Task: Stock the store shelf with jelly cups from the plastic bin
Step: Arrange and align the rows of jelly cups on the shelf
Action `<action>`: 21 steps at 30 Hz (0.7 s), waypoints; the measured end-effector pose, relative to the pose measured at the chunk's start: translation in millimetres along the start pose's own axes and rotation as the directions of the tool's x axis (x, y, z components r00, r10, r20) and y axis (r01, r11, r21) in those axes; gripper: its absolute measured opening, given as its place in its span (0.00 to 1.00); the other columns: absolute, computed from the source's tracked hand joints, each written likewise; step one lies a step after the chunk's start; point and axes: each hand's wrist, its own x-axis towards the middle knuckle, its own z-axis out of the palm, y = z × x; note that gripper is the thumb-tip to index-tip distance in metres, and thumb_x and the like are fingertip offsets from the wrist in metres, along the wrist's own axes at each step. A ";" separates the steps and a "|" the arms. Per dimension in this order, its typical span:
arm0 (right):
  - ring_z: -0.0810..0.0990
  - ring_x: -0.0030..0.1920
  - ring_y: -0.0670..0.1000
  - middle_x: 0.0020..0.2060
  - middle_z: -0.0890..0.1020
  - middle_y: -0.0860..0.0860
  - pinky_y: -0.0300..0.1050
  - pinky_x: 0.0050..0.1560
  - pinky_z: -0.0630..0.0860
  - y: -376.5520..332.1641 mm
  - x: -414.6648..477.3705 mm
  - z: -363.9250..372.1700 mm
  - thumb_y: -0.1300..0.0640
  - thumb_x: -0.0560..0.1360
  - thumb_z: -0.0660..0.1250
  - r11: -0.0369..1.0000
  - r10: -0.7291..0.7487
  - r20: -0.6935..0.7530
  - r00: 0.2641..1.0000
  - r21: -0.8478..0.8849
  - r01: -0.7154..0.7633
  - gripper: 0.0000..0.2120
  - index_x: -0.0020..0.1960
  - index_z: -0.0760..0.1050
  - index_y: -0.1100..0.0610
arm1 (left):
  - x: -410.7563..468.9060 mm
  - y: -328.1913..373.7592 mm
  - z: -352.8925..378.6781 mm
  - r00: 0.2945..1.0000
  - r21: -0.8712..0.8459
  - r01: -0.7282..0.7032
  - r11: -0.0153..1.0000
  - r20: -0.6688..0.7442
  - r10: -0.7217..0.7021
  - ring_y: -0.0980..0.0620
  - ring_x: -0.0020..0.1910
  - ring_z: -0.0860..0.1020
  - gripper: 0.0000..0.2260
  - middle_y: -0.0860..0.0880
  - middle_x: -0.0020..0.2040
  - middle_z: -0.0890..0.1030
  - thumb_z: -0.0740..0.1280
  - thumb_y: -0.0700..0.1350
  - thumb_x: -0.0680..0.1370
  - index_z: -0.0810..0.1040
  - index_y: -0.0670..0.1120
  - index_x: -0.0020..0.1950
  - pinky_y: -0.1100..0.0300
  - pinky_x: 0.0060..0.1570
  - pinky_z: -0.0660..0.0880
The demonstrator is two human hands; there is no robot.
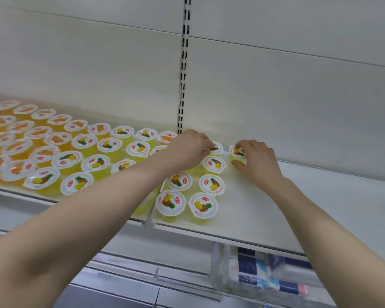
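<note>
Back row of the flat white metal store shelf [253, 207]: the right hand [259, 162] pinches a small yellow jelly cup with a white printed lid [237, 154], thumb on its wall and fingers over the lid. The left hand [187, 150] curls its fingertips on the neighbouring back-row cup [217, 148]; the plastic bin is out of view. Likely hazards: the left forearm, stretched low over the standing front cups [170, 202], could sweep them over, and a cup released tilted could topple against its neighbours.
</note>
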 end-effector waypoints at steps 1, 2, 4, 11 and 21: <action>0.73 0.61 0.58 0.62 0.76 0.53 0.50 0.58 0.68 -0.2 0.9 -4.0 0.48 0.76 0.68 1.000 -0.013 0.017 1.000 -0.023 0.013 0.20 0.66 0.72 0.52 | -3.0 -1.9 -3.2 1.000 -0.002 0.003 1.000 -0.007 -0.003 0.47 0.62 0.74 0.15 0.50 0.63 0.79 0.60 0.48 0.82 0.77 0.50 0.67 0.53 0.63 0.67; 0.73 0.61 0.58 0.63 0.75 0.53 0.51 0.58 0.68 -0.9 2.0 -8.6 0.48 0.76 0.68 0.999 -0.028 0.033 0.999 -0.039 0.029 0.21 0.67 0.71 0.53 | -6.7 -4.8 -7.2 1.000 -0.006 0.009 1.000 -0.022 -0.009 0.47 0.62 0.74 0.15 0.50 0.63 0.79 0.60 0.49 0.82 0.77 0.49 0.66 0.54 0.63 0.67; 0.72 0.62 0.58 0.66 0.73 0.54 0.51 0.59 0.69 -5.4 4.1 -19.3 0.49 0.76 0.67 0.996 -0.061 0.060 0.996 -0.064 0.065 0.23 0.69 0.70 0.53 | -16.2 -12.1 -17.0 0.998 -0.013 0.022 1.000 -0.064 -0.023 0.47 0.62 0.74 0.15 0.50 0.62 0.79 0.60 0.50 0.82 0.77 0.48 0.65 0.55 0.63 0.66; 0.72 0.64 0.60 0.67 0.73 0.55 0.54 0.62 0.68 -70.1 6.6 -57.6 0.52 0.79 0.64 0.963 -0.223 -0.009 0.975 -0.154 0.219 0.22 0.71 0.69 0.56 | -77.5 -49.3 -63.2 0.976 0.058 0.037 0.998 -0.214 -0.024 0.45 0.60 0.75 0.15 0.48 0.60 0.81 0.60 0.51 0.82 0.79 0.47 0.63 0.54 0.64 0.64; 0.73 0.64 0.61 0.62 0.77 0.56 0.55 0.63 0.67 -261.1 -11.0 -70.2 0.51 0.79 0.64 0.864 -0.493 -0.111 0.863 -0.181 0.471 0.21 0.69 0.72 0.58 | -240.2 -141.0 -130.1 0.947 0.206 0.155 0.966 -0.308 -0.086 0.42 0.60 0.75 0.15 0.46 0.59 0.81 0.61 0.53 0.81 0.79 0.47 0.62 0.50 0.63 0.66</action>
